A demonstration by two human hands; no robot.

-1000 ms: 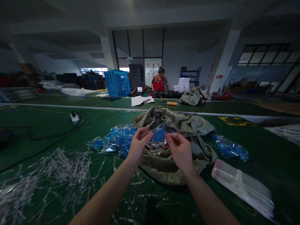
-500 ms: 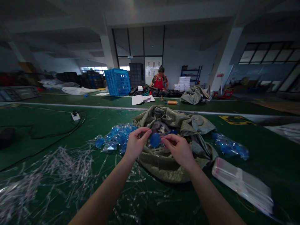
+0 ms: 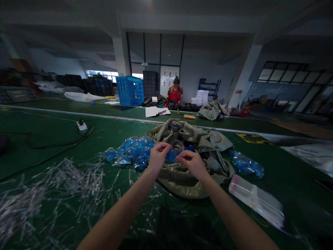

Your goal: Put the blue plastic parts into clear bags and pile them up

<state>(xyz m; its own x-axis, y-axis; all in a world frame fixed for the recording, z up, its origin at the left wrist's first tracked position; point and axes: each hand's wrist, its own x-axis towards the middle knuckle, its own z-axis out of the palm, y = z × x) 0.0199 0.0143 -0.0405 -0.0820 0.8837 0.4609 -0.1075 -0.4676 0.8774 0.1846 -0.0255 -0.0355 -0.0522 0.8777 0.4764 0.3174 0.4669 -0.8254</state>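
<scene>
left hand [image 3: 158, 157]: pinching a blue piece [image 3: 171, 156]
right hand [image 3: 192, 163]: likewise
wrapped pile [image 3: 136, 150]: seemingly done
sack [image 3: 183, 182]: holding blue bits [image 3: 190, 148], seemingly remaining

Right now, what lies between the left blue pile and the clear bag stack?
The olive sack lies there in the head view, left hand and right hand over it.

One wide head-worn camera looks forward and down over the person's forearms [image 3: 125, 208], which enter at the bottom edge. The left hand [image 3: 157, 159] and right hand [image 3: 193, 164] show near, mid-frame; the green table [image 3: 117, 126] spans the lower half; a co-worker [image 3: 175, 93], upper centre, is far; ceiling [image 3: 182, 15] crosses the top.
</scene>
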